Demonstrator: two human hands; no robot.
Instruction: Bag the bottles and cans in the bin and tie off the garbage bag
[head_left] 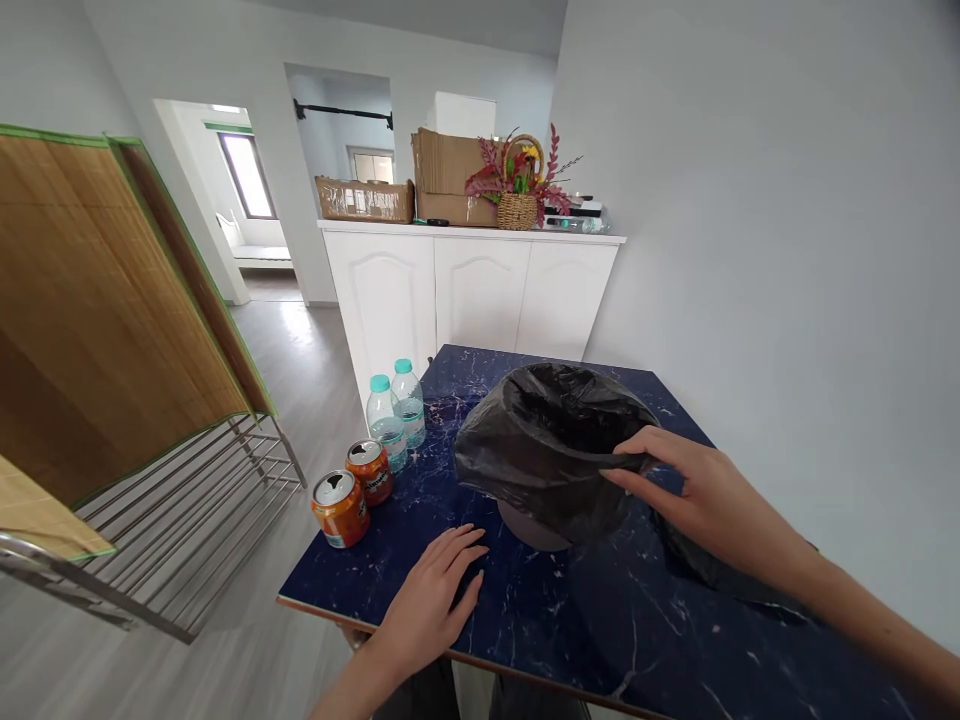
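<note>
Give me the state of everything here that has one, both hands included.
black bin bag, mouth open, draped over a bin.
right hand, pinching the bag's rim.
left hand, open, flat on the table.
near orange can, upright, top looks opened.
far orange can, upright.
water bottles, two, upright, capped.
cabinet doors, shut.

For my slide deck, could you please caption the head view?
Right hand grips the black bag over a bin; left hand rests flat on the blue table.
</note>
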